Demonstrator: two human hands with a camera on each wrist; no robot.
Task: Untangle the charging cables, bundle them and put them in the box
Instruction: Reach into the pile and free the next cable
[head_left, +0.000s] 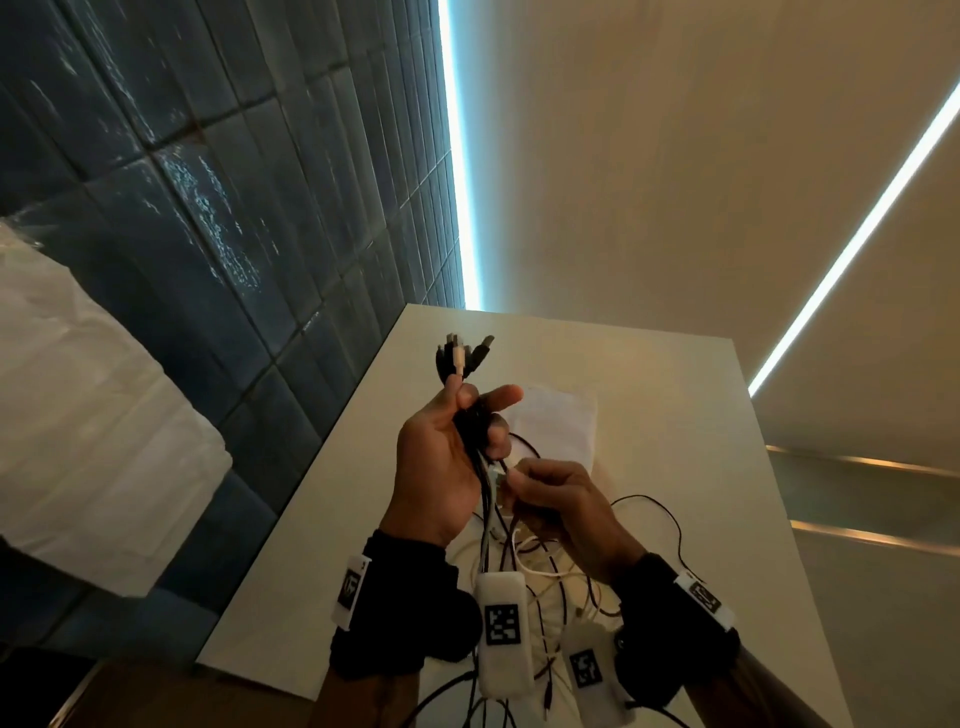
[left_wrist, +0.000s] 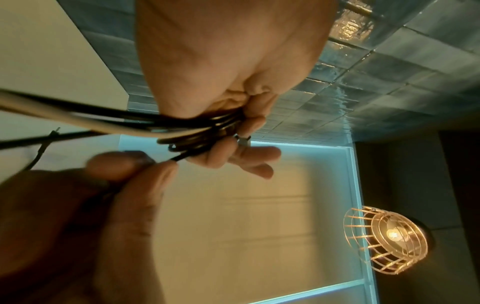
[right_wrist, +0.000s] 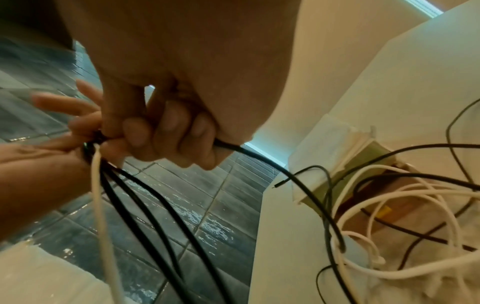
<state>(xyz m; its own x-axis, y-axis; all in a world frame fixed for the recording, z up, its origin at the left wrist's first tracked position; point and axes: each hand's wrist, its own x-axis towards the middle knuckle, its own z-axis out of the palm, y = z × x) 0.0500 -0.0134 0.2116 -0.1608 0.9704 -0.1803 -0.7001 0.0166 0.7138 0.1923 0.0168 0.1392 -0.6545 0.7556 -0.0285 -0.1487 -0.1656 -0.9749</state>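
My left hand (head_left: 457, 441) is raised over the white table (head_left: 649, 395) and grips a bunch of black and white charging cables (left_wrist: 197, 131). Their plug ends (head_left: 462, 353) fan out above its fingers. Just to its right, my right hand (head_left: 545, 493) pinches a black cable (right_wrist: 259, 156) close to the bunch. That cable runs down from my right hand (right_wrist: 161, 131) to loose loops of white and black cable (right_wrist: 402, 205) lying over the open box (right_wrist: 345, 156) on the table. My left hand (left_wrist: 233, 144) shows the cords pressed between thumb and fingers.
A dark tiled wall (head_left: 208, 208) runs along the table's left side. A pale covered object (head_left: 78, 415) stands at the left. More cable slack (head_left: 654, 519) trails on the table near my wrists. A caged lamp (left_wrist: 387, 238) shows in the left wrist view.
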